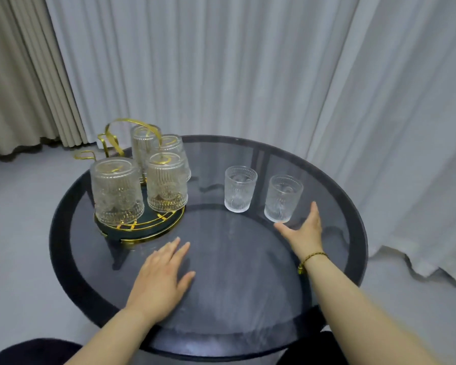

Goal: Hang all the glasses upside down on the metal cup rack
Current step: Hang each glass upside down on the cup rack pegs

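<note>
A gold metal cup rack (148,227) with a dark round base stands at the table's left. Several ribbed glasses hang upside down on it, the nearest one (116,191) at front left. Two gold hooks (108,139) at its back left are bare. Two more ribbed glasses stand upright on the table: one (239,189) in the middle and one (282,198) to its right. My right hand (304,231) is open just below the right glass, fingers spread around its base, touching or nearly so. My left hand (161,277) lies flat and open on the table before the rack.
The round smoked-glass table (221,299) has a dark rim. White and beige curtains (221,61) hang behind it, reaching a pale floor. A dark seat edge (24,351) shows at the bottom left.
</note>
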`<state>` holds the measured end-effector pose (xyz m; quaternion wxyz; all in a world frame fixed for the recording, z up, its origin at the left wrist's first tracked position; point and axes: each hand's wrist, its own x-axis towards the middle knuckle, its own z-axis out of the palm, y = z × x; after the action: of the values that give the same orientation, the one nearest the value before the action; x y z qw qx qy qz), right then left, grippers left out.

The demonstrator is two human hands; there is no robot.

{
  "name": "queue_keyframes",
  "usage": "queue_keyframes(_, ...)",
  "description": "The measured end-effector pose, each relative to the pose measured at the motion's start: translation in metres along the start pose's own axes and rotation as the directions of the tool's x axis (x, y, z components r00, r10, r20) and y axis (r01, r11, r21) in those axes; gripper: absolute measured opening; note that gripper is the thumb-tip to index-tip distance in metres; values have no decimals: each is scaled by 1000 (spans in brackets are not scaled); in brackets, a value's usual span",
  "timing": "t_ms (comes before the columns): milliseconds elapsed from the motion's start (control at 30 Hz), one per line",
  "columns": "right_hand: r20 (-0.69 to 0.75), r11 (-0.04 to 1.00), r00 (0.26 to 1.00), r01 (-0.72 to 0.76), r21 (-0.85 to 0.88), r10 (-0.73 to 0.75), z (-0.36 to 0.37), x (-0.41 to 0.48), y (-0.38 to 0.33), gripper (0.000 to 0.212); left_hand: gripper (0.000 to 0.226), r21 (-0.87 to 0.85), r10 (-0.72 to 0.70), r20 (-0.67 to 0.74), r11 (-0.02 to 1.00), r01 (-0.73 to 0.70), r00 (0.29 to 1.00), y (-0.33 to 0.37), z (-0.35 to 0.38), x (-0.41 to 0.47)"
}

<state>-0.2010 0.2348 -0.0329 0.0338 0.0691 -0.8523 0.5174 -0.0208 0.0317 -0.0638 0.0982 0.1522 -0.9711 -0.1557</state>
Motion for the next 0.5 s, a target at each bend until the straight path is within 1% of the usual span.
queue_keyframes(100, 42, 996, 997, -56, -65, 59, 13, 13, 9, 108, 58, 55, -30, 16, 998, 29, 999, -1, 6, 2)
queue_keyframes(200, 3, 988, 995, -94, -123, 95, 23, 30, 10, 107, 55, 84, -47, 50, 996, 43, 998, 0, 9, 4)
queue_keyframes(333, -46, 981, 990, -135, -140, 130, 30, 49, 10, 106, 54, 79, -50, 59, 996, 46, 997, 1, 9, 4)
queue_keyframes(400, -71, 980, 990, -133, -150, 124, 35, 52, 12, 102, 54, 69, -58, 62, 996, 54, 996, -1, 10, 5)
queue_keyframes(500, -95, 983, 989, -128, -133, 116, 37, 54, 13, 89, 54, 65, -65, 68, 996, 60, 996, -2, 11, 6)
